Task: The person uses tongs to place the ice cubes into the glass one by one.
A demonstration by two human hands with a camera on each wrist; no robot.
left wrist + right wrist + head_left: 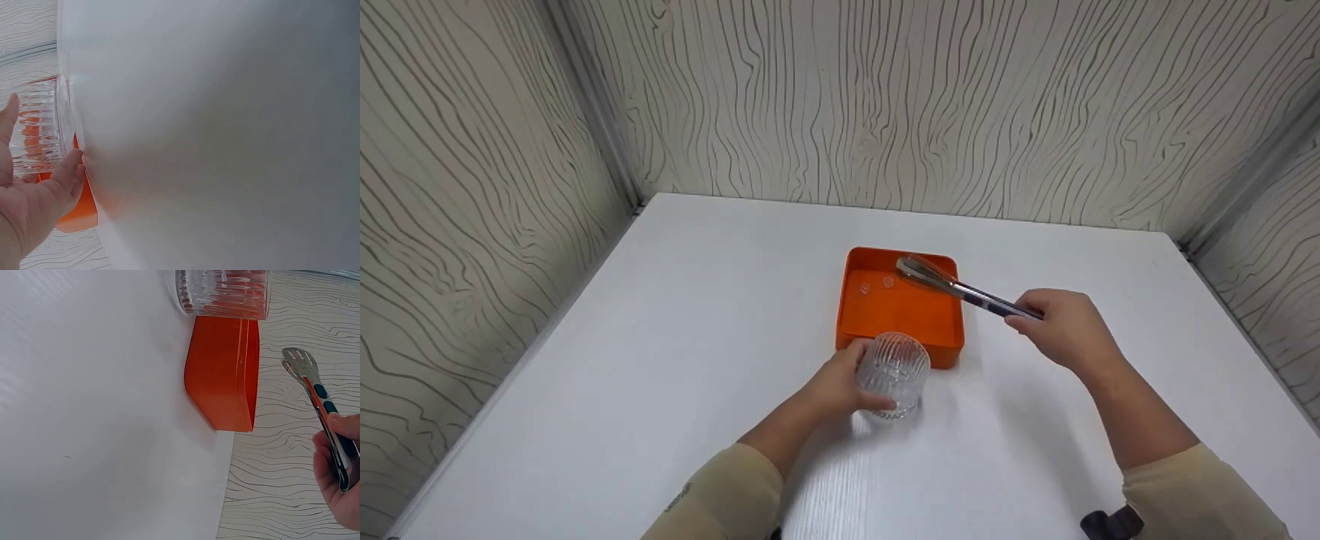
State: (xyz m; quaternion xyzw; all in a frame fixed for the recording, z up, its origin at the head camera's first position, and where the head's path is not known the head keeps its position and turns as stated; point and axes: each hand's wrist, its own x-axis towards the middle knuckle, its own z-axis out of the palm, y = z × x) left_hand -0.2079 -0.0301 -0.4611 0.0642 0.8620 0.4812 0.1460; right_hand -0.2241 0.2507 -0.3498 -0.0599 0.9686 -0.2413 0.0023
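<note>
Left hand (840, 382) curls around a ribbed glass (892, 375) standing on the white table (660, 337), just in front of the orange tray (859, 330). Right hand (1065, 326) grips metal tongs (952, 285) by the handle end, tips above the tray. The glass looks rigid, smooth-walled and breakable; a grasp around its side seems safest.

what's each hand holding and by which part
The left hand grips the ribbed glass around its side, low down. The right hand holds the metal tongs by the handle end, tips over the orange tray.
</note>
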